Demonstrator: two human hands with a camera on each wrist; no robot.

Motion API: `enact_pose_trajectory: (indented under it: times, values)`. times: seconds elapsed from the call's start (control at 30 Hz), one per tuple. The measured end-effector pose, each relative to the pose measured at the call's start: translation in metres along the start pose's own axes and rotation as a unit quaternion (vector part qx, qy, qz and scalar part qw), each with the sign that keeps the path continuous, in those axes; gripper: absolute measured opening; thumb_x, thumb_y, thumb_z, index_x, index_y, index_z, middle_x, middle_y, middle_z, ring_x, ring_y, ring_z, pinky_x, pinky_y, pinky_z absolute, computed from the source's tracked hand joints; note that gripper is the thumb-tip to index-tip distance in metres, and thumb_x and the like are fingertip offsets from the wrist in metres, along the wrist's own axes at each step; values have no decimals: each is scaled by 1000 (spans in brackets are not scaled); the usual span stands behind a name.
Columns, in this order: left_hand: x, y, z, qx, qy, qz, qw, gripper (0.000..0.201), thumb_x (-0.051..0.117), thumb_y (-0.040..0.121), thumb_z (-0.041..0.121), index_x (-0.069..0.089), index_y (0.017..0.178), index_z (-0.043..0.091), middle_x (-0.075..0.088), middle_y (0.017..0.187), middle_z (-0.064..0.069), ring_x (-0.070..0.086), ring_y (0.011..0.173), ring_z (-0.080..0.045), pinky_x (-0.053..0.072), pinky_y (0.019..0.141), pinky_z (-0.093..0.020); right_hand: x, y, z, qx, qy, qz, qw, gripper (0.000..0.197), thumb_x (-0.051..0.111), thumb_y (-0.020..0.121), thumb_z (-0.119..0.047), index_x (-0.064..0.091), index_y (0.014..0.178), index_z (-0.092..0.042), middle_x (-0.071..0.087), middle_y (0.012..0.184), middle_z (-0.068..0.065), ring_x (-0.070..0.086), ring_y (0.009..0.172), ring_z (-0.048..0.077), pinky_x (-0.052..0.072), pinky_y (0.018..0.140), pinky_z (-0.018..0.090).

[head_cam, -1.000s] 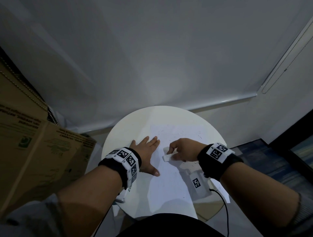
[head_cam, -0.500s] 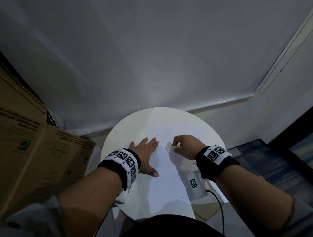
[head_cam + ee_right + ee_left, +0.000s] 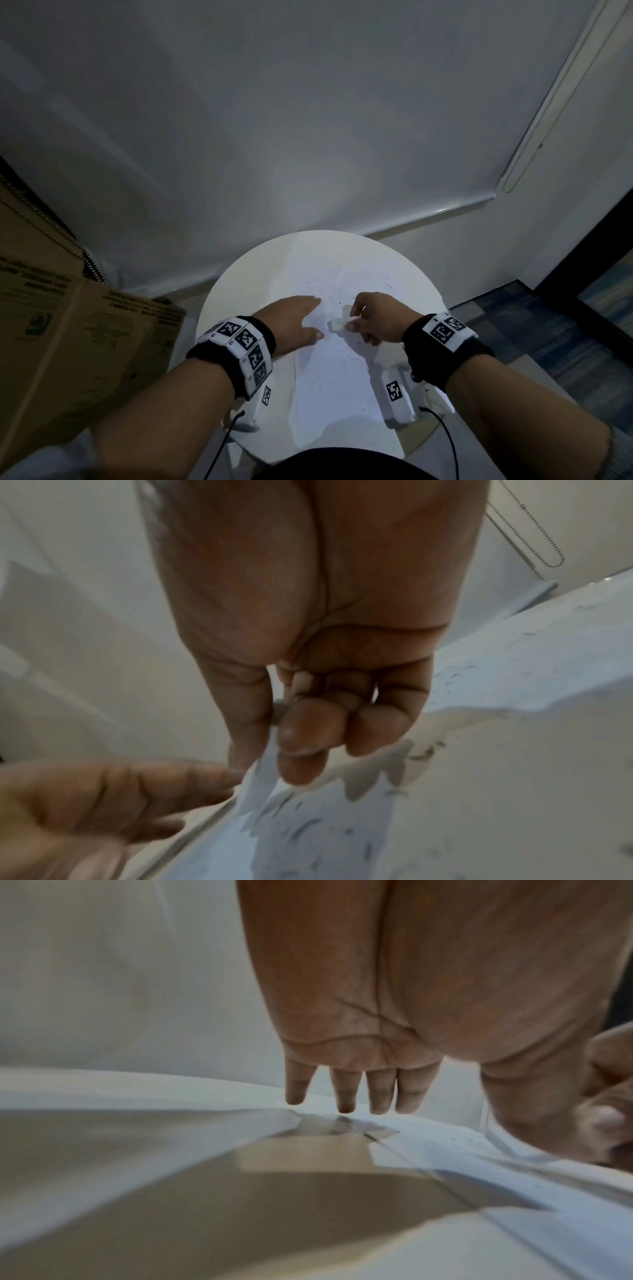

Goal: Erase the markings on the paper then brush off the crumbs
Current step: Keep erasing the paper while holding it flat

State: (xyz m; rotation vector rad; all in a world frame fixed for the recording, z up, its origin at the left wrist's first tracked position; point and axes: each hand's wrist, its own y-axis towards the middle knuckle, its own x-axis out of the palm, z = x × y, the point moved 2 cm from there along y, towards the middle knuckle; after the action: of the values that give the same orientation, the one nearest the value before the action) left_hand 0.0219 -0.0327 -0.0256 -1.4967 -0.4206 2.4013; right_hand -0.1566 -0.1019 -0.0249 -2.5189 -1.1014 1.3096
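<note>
While the left hand [image 3: 291, 320] lay spread flat on the paper [image 3: 334, 387], the right hand [image 3: 373, 318] pinched the eraser [image 3: 337, 323] just beside it (crumbs [image 3: 337, 296] scattered beyond, nearer the right).

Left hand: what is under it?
The left hand rests flat, fingers straight, on the left edge of the paper and the white table. Any markings beneath the palm are covered.

On the one round table [image 3: 239, 294]: one paper [image 3: 329, 387], one eraser [image 3: 337, 323], two hands, many crumbs [image 3: 334, 294].
</note>
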Motion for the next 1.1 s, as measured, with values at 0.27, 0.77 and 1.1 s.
enact_pose_trajectory:
  times: [0.27, 0.77, 1.1]
  values:
    - [5, 6, 24, 8, -145, 52, 988, 26, 66, 90, 16, 70, 115, 16, 71, 109, -1, 64, 95, -12, 49, 77, -15, 6, -1, 0, -26, 57, 3, 998, 20, 69, 86, -23, 51, 82, -15, 64, 62, 3, 57, 44, 8, 49, 52, 23]
    - [-9, 11, -4, -79, -84, 91, 989, 15, 59, 91, 15, 64, 104, 19, 60, 100, 1, 55, 93, -16, 40, 76, -23, 1, -2, 14, -29, -305, -99, 947, 105, 72, 73, -54, 4, 151, -34, -8, 160, -2, -6, 146, 26, 7, 115, 56]
    - [-8, 19, 3, -50, -86, 93, 991, 22, 64, 93, 23, 67, 114, 16, 63, 114, 0, 58, 104, -16, 39, 82, -20, 5, 5, 20, -5, -320, -109, 941, 98, 68, 70, -64, 1, 142, -58, -20, 157, -3, -18, 145, 29, 5, 106, 72]
